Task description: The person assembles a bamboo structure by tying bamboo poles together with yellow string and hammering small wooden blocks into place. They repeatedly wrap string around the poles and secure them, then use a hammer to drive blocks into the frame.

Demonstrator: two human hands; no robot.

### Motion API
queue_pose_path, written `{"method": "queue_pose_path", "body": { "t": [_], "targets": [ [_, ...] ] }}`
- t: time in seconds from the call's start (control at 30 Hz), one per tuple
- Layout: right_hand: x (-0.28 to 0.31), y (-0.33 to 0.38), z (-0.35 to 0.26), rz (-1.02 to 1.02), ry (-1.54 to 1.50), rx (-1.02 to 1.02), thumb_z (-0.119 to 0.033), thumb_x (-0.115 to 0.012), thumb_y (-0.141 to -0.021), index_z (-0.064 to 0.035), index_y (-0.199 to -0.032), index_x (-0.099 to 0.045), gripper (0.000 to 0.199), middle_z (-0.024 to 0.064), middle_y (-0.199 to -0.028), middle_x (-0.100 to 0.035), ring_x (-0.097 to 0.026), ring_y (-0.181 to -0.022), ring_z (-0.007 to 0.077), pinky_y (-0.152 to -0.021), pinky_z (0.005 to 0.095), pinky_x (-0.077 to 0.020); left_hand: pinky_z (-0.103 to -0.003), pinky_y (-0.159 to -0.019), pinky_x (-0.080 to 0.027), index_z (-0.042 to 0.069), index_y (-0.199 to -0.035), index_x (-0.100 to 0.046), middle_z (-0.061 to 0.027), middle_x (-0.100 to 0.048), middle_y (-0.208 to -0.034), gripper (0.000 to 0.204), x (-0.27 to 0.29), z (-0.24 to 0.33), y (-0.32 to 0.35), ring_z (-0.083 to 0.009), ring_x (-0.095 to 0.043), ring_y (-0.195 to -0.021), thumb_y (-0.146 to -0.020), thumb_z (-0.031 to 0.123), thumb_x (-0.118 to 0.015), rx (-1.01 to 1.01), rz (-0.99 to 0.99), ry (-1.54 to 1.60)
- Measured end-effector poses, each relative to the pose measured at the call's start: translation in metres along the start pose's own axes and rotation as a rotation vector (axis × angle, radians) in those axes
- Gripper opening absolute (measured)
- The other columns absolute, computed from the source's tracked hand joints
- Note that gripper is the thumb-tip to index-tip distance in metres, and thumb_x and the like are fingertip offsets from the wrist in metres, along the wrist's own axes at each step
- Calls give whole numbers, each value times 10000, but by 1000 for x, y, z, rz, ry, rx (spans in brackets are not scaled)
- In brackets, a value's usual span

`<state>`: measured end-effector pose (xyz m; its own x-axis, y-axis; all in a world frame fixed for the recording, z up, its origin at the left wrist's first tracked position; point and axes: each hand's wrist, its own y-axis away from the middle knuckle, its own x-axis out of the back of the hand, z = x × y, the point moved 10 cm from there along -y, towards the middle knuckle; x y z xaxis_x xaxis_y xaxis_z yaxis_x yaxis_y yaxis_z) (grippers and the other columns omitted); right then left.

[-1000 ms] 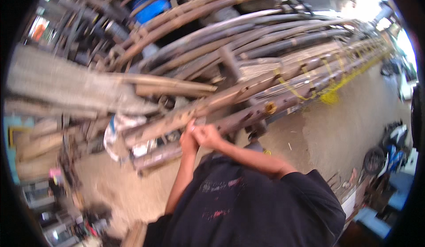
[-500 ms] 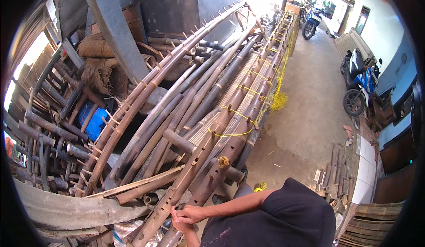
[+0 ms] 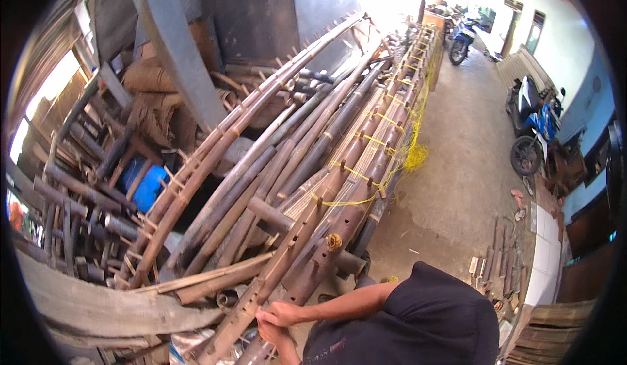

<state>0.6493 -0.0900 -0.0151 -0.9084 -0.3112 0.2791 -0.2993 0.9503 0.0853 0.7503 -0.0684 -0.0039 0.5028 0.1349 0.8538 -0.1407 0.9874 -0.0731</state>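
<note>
We took the long stack of bamboo poles (image 3: 313,169) as our landmark, running from the lower left up to the far top of the view. Left of the stack we saw a heap of shorter dark poles (image 3: 78,195) leaning every way, with a blue drum (image 3: 149,183) tucked among them and brown sacks (image 3: 153,103) piled behind it. A grey slanted beam (image 3: 176,51) rose just beside the stack's left edge. At the near end of the stack lay a pole with holes (image 3: 287,254) cut along it, and there we found both hands. The left hand (image 3: 273,333) sat lower on that pole, its fingers curled against the wood, though we could not tell whether it truly gripped. The right hand (image 3: 282,313) lay just above it, touching the same pole, with fingers bent around its side; we judged it clasped on the pole. Both forearms came from a dark shirt (image 3: 418,319) at the bottom. Yellow cord (image 3: 392,162) tied the poles along the stack's right side and hung in a loose tangle there. Right of the stack stretched a concrete floor (image 3: 457,169), and beyond it stood a blue motorbike (image 3: 532,126) near a white wall (image 3: 568,45).
</note>
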Motion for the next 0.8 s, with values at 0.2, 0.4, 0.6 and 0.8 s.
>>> {"method": "queue_pose_path", "body": {
  "t": [0.2, 0.4, 0.6, 0.8],
  "targets": [
    [-18, 23, 18, -125, 151, 81, -559, -544, -989, -103, -797, -764, 541, 252, -797, -695, -678, -698, 460, -676, 525, -559, -419, -727, -581, 102, -1408, -587, -112, -757, -954, 549, -7, -9, 14, -290, -734, -841, -884, 239, -673, -246, 106, 225],
    [8, 6, -28, 37, -48, -43, -418, -574, -1040, 43, -747, -667, 555, 303, -661, -523, -477, -462, 343, -485, 443, -437, -489, -774, -577, 155, -1336, -602, -183, -750, -1029, 417, 0, -14, 15, -398, -728, -916, -939, 279, -614, -80, 74, 3],
    [6, 26, -42, -80, 155, 239, -393, -600, -1005, -30, -801, -732, 436, 272, -758, -651, -672, -670, 461, -609, 506, -536, -486, -782, -576, 155, -1365, -590, -148, -747, -1017, 470, -11, -14, 3, -373, -724, -908, -904, 234, -635, -47, -26, 133],
    [2, 5, -29, -41, -65, 151, -478, -472, -1062, -49, -820, -707, 546, 309, -803, -659, -673, -730, 497, -649, 541, -534, -412, -910, -560, 67, -1335, -613, -118, -713, -1240, 472, -21, -25, 19, -306, -696, -1090, -934, 304, -684, -347, 115, 46]
  ]
}}
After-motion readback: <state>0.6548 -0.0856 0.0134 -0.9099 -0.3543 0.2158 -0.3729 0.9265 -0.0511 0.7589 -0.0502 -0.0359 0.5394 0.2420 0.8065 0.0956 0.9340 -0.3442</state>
